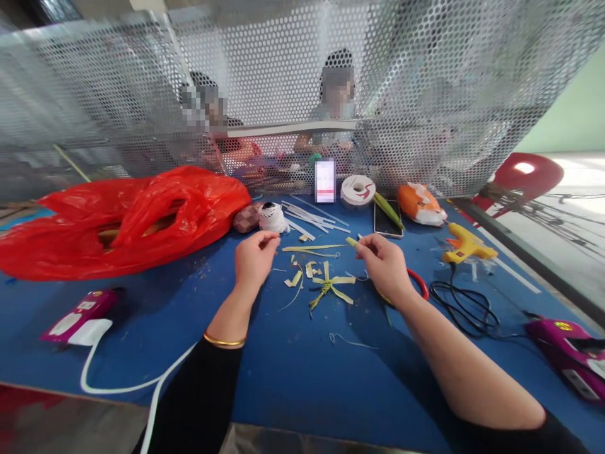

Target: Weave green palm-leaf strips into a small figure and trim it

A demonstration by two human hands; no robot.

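Observation:
My right hand [386, 263] pinches a short pale yellow-green leaf strip [351, 242] between thumb and fingers. My left hand [255, 257] is closed in a pinch just in front of a white wrapped ball of thread [273, 218]; whatever it holds is too small to make out. Between and below the hands, a woven leaf piece [327, 287] with several spread strips lies on the blue table [293, 384]. Cut leaf scraps [297, 278] and longer yellowish strips [314, 249] lie around it. Red-handled scissors [418, 284] are partly hidden behind my right hand.
A red plastic bag [189, 208] covers the left back. White strips [312, 217], a ribbon spool [358, 190], a lit phone screen [325, 181] and a dark phone [388, 221] line the back. A yellow glue gun [467, 244] with a black cable stands right. A perforated screen [274, 75] separates two people.

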